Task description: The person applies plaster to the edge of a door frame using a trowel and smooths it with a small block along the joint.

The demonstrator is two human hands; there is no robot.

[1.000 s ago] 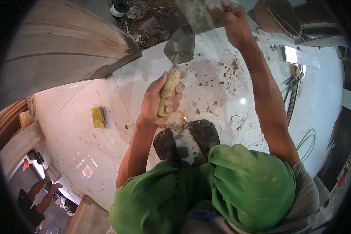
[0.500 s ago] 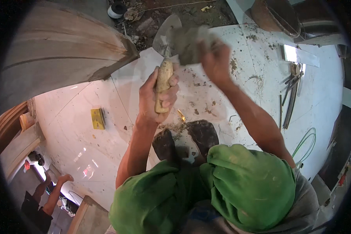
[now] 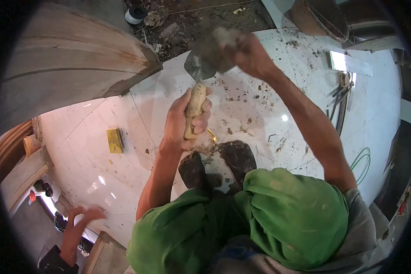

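Note:
My left hand [image 3: 180, 121] is wrapped round the yellowish handle of a trowel [image 3: 196, 97], whose grey blade points away from me. Beyond it, my right hand [image 3: 253, 57] is closed on a flat grey thing [image 3: 213, 52], smeared by motion, so its kind does not show. This grey thing overlaps the trowel blade in view; whether the two touch is unclear. Below both hands is a white tiled floor [image 3: 146, 123] strewn with dirt crumbs.
A yellow block [image 3: 115, 140] lies at left, beside a large curved wooden piece [image 3: 82, 55]. Bare soil [image 3: 182, 23] lies ahead. At right are a bucket [image 3: 317, 20], metal strip [image 3: 351, 64], rods [image 3: 341, 107] and green cable [image 3: 361, 164]. Another person's hand [image 3: 84, 217] shows lower left.
My left hand and the trowel have come slightly nearer to me. My right hand has moved up and slightly left with the grey thing. The other person's arm has shifted right.

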